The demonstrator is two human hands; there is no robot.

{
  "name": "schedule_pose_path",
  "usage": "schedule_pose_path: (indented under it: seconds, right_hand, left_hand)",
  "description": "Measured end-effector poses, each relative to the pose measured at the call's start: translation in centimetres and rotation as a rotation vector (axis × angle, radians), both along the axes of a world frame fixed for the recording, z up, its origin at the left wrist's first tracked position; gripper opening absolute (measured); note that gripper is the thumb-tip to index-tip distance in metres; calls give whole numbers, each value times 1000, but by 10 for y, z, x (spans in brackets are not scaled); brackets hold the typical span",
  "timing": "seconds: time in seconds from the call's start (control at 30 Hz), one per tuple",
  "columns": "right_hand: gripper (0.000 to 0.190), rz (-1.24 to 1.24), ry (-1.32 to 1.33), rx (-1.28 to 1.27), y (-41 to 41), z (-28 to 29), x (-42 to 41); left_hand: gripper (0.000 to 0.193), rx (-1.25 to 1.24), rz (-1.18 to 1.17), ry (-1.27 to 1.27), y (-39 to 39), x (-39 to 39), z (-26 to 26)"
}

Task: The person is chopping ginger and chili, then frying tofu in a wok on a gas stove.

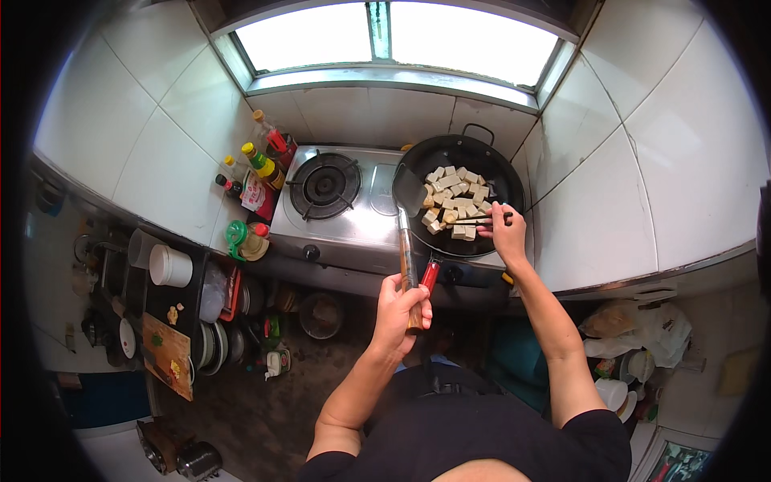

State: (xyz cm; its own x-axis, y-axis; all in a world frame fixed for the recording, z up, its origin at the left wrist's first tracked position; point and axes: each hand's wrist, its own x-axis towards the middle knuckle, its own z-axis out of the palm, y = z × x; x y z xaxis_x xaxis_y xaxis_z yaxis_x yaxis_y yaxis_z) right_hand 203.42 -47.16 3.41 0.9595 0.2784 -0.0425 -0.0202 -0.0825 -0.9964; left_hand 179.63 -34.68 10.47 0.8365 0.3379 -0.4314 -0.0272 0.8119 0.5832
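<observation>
My left hand (399,313) is closed around the wooden handle of a spatula (413,188), whose dark blade rests at the left rim of a black wok (511,175). Just beside that hand, the wok's red handle (430,276) points towards me; whether my fingers touch it I cannot tell. In my right hand (503,234) is a pair of dark chopsticks (468,222), reaching left into the wok. Their tips are among pale tofu cubes (456,191), at a piece near the lower left. Several cubes show yellowish, browned faces.
Left of the wok is a bare gas burner (325,185) on the steel stove (373,238). Sauce bottles (262,164) and a green-lidded jar (247,241) line the stove's left side. A cutting board (167,355) with chopped food lies farther left. Tiled wall (593,199) bounds the right.
</observation>
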Motion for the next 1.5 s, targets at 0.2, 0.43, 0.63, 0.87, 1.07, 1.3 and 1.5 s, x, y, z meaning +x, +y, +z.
schedule_pose_path:
  seconds: [0.2, 0.43, 0.63, 0.87, 1.07, 1.3, 1.5]
  right_hand:
    - [37, 59, 35, -119, 12, 29, 8]
    - [35, 150, 8, -100, -6, 42, 10]
    - [37, 171, 6, 37, -55, 15, 14]
    - [39, 60, -11, -49, -77, 23, 1]
    - [31, 16, 10, -81, -80, 3, 5]
    - [34, -1, 70, -28, -95, -19, 10]
    - [32, -114, 82, 75, -91, -31, -7]
  left_hand:
    - [44, -3, 10, 5, 0, -1, -1]
    - [45, -10, 27, -3, 2, -7, 0]
    - [43, -5, 10, -2, 4, -9, 1]
    - [41, -12, -37, 24, 1, -7, 6]
    - [40, -7, -83, 36, -5, 0, 7]
    - [40, -8, -79, 50, -7, 0, 5]
    - [41, 0, -65, 41, -6, -1, 2]
